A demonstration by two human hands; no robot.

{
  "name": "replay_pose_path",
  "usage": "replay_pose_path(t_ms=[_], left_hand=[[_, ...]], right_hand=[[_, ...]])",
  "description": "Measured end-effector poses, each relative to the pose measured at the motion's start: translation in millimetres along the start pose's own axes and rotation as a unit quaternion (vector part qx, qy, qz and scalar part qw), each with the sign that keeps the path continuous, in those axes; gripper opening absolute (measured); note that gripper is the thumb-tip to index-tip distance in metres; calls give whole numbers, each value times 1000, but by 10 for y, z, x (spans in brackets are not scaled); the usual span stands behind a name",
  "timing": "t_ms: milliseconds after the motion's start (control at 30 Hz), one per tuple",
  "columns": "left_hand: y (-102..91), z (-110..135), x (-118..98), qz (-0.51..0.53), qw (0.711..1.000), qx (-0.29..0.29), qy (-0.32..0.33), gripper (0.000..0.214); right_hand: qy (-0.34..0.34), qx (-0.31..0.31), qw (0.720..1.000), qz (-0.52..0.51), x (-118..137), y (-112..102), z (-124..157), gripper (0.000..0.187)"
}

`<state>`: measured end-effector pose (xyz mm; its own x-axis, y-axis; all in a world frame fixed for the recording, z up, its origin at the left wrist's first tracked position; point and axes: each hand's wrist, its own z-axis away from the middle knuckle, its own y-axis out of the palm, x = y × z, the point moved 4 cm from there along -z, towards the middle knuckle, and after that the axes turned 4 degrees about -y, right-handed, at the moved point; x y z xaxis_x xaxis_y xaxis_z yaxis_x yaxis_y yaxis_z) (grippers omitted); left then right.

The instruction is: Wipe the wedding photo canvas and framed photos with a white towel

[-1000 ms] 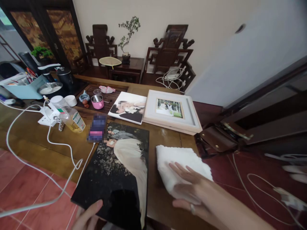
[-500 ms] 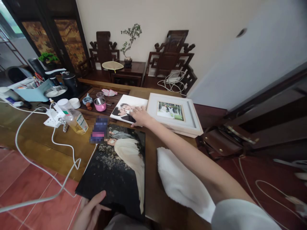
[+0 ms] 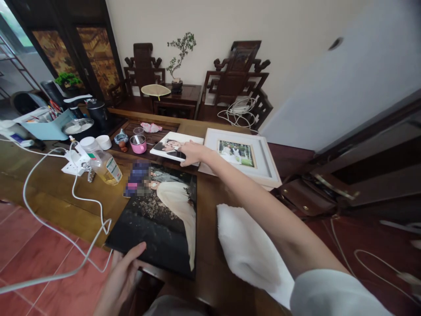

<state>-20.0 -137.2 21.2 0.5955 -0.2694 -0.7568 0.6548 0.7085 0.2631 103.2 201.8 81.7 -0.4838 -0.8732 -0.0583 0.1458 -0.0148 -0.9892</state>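
- The worktop (image 3: 208, 228), smooth brown wood with a dull sheen, lies beneath both sets of fingers.
- The large photo panel (image 3: 148, 232), a flat, dark rectangle showing a long pale gown, is in the left hand (image 3: 123, 272): the thumb presses on its near corner, the other fingers underneath, pinching the edge.
- The white picture frame (image 3: 210, 137), thick-rimmed and boxy, sits just beside the right fingers, on their right; the right forearm hides part of its near edge.
- The towel (image 3: 240, 250), white, fluffy and rumpled, lies nearer than the right fingers, partly covered by that forearm.
- The small photo board (image 3: 164, 145), a stiff, white-edged slab, is under the right hand (image 3: 194, 153), whose fingers lie over its right end and pinch it against the thumb at the near edge.
- The white cable (image 3: 24, 193) loops left of the left fingers.
- The bottle (image 3: 110, 170), clear plastic with yellowish liquid, stands left of the right fingers, beyond the left ones.
- The pink cup (image 3: 138, 145), rounded and metal-lined, is left of the right fingers, near the small board.
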Motion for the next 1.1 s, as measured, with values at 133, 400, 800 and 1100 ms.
replay_pose_path(t_ms=[133,400,800,1100], left_hand=[[190,-99,-176,-9,999,15,38,59],[682,-444,-394,-15,992,101,76,46],[1191,-864,-490,-18,985,137,99,37],[1728,-1328,-327,-20,990,103,92,35]], right_hand=[[-24,-33,999,-8,-62,-151,65,45],[-12,-66,998,1,-69,-169,119,50],[42,-86,995,6,-259,-351,170,39],[35,-120,992,16,-101,-90,177,36]])
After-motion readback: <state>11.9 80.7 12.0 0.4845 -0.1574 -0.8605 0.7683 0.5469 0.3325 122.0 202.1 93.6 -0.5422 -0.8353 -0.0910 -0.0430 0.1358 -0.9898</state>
